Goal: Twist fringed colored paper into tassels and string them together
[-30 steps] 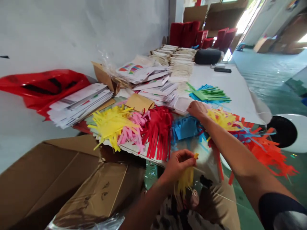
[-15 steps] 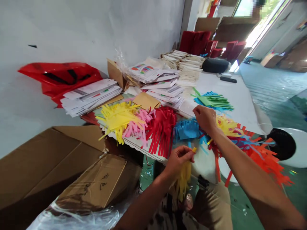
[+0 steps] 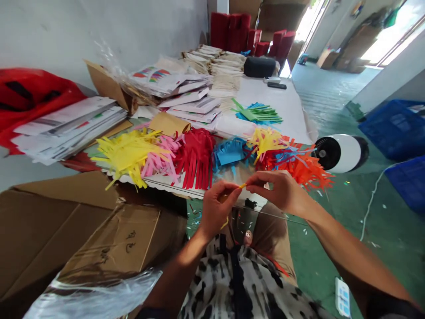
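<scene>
Just off the table's front edge, my left hand (image 3: pixel 215 207) is closed in a pinch on a yellow paper tassel (image 3: pixel 243 186). Only its narrow top and a short strip below the palm show; the rest is hidden. My right hand (image 3: pixel 278 188) meets it from the other side, thumb and forefinger pinched at the tassel's top. On the table behind them lie fringed paper bunches: a yellow one (image 3: pixel 131 153), a pink one (image 3: pixel 162 161), a red one (image 3: pixel 196 155), a blue one (image 3: pixel 230 153) and an orange one (image 3: pixel 307 166).
Stacked printed sheets (image 3: pixel 189 102) and a red bag (image 3: pixel 33 97) sit along the wall. Green strips (image 3: pixel 262 113) lie farther back on the white table (image 3: pixel 285 95). A cardboard box (image 3: pixel 113 243) stands at left, a white fan (image 3: pixel 347 153) and blue crates (image 3: pixel 396 128) at right.
My right hand has come back from the blue paper on the table to the tassel in my left hand. My left hand has risen slightly, and the view has swung right.
</scene>
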A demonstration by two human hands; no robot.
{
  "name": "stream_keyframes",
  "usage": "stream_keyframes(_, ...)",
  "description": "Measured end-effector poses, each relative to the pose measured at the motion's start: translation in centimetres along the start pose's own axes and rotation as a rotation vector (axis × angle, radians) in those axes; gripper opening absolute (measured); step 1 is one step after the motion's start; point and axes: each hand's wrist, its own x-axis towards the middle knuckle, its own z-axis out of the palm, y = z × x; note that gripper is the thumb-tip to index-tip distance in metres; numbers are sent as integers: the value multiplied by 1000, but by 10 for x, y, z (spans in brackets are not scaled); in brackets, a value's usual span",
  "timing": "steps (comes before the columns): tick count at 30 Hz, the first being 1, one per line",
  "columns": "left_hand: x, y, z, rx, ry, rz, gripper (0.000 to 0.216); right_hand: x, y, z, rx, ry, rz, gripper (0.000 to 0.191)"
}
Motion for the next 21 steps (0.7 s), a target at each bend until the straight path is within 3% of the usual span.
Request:
stream_keyframes(13,-26,23,1,397,-57,468,5,-34,-25,-2,-267,-7,-138,10)
stream_keyframes(17,-34,27,1,489,-102,518,8,-43,-29,-1,-386,-42,-158,16)
stream_keyframes(21,-37,31,3,521,-142,509,11,-51,-29,0,-349,-56,-134,14)
